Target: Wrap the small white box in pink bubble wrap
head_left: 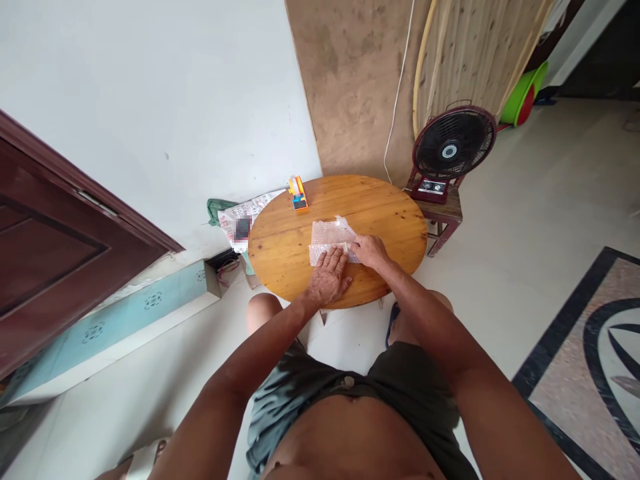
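Note:
A sheet of clear bubble wrap (327, 235) lies on the round wooden table (395, 213) in front of me. My left hand (329, 277) lies flat on its near edge, fingers stretched out and pressing down. My right hand (369, 250) rests on the sheet's right side, fingers curled and pinching a fold of the wrap beside something small and pale. What is inside the fold is hidden. A small orange, yellow and blue object (298, 193) stands at the table's far edge, away from both hands.
A dark floor fan (454, 143) sits on a low wooden stool (445, 213) right of the table. A printed bag (240, 223) lies on the floor at the left by the wall. A dark wooden door (55, 247) is further left. My knees are under the table's near edge.

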